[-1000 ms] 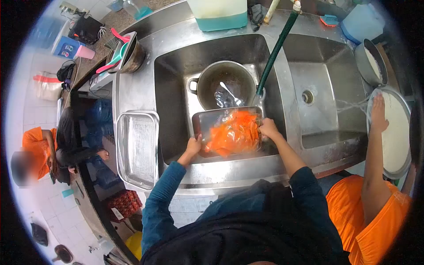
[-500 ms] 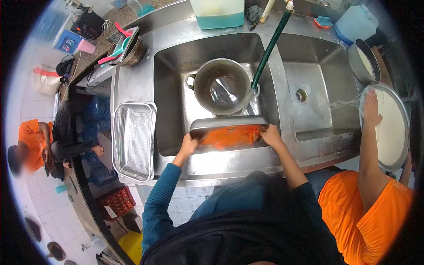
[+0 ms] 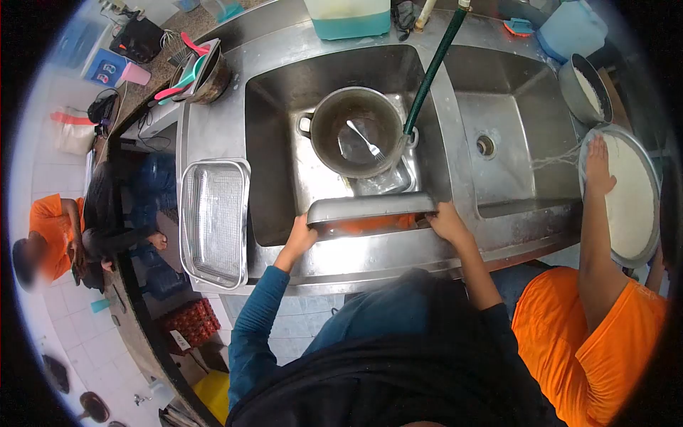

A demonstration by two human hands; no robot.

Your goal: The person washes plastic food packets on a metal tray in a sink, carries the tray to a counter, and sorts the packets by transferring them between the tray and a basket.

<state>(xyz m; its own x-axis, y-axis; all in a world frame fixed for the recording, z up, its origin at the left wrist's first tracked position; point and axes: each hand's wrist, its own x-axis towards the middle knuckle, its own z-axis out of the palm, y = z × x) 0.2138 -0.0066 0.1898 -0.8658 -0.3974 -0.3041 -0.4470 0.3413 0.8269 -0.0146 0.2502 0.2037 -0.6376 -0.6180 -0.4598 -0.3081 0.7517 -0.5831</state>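
Observation:
A rectangular metal pan (image 3: 370,208) is tilted on its side over the near edge of the left sink basin, its back turned up. Only a strip of orange matter (image 3: 377,223) shows inside it. My left hand (image 3: 302,235) is closed around its left end, and my right hand (image 3: 448,222) grips the right end. Beyond the pan, a large metal pot (image 3: 331,121) stands in the basin with a fork (image 3: 366,140) in it. A green hose (image 3: 432,78) runs down to the pot's right side.
A perforated metal tray (image 3: 215,222) lies on the left drainboard. At right, a co-worker's hand (image 3: 599,164) rests on a wide basin of white contents (image 3: 626,206), water trickling from it into the right sink (image 3: 512,171). A jug of green liquid (image 3: 350,25) stands behind.
The pan has tipped further, so its back shows more and its orange inside shows less. Both hands still hold its ends. The fork in the pot is now clearer.

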